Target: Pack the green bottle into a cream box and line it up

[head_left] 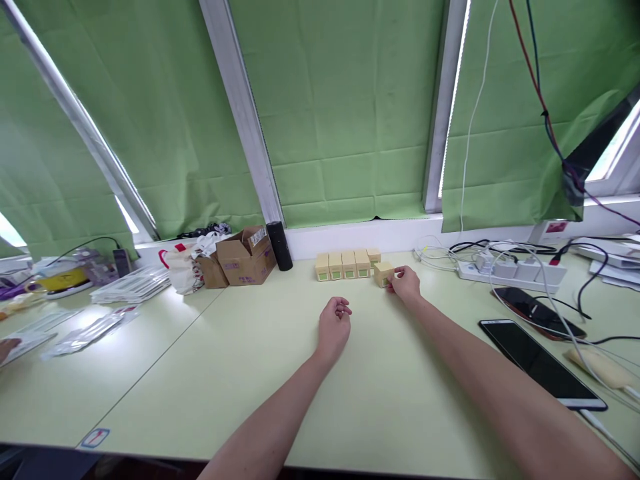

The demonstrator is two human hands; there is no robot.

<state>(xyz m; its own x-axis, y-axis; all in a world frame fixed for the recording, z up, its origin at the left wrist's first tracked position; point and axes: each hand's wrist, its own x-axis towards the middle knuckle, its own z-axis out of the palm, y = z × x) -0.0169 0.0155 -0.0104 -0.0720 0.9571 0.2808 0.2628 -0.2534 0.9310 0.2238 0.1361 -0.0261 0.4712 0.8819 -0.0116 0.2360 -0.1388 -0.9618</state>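
Note:
A small tan cardboard box (384, 274) with a green label sits at the right end of a group of similar boxes. The fingers of my right hand (406, 283) grip its right side. Several matching boxes (349, 265) stand side by side in a row to its left, and one more shows partly behind the row's right end. Nearer to me, my left hand (335, 325) hovers over or rests on the table with its fingers loosely curled in and nothing visible in them.
An open brown carton (245, 259) and a black cylinder (279, 246) stand at the back left. Right of my arm are a tablet (540, 363), a dark phone (537, 310), a power strip (515, 272) and cables. Another person's hand (9, 347) shows at the left edge.

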